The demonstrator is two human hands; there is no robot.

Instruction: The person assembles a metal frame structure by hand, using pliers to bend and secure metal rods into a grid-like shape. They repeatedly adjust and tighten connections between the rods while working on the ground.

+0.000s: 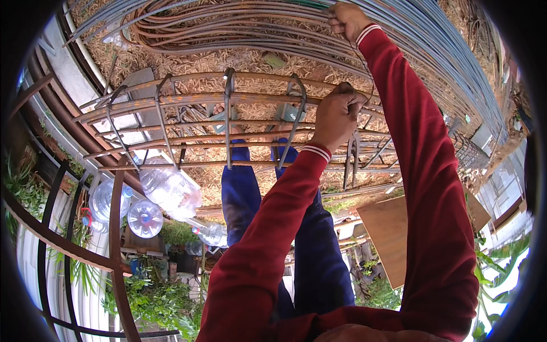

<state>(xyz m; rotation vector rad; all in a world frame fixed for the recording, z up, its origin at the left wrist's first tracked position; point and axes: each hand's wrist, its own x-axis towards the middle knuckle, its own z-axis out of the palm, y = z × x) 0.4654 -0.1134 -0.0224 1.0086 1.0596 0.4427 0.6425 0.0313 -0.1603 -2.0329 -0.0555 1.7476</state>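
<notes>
My left hand is closed at the top of a rusty rebar cage, its fingertips pinched on a thin dark tie wire. That wire curves up to my right hand, which is raised beyond the cage with its fingers curled round the other end. Just below my left hand, a pair of pincers hangs among the cage's bars with its handles down. Bent square stirrups ring the long bars at intervals. What lies inside my left fist is hidden.
Long loose rebar rods lie bundled across the far ground over dry straw-like litter. Large clear plastic bottles stand at left beside a brown metal frame. A wooden board is at right. My feet are under the cage.
</notes>
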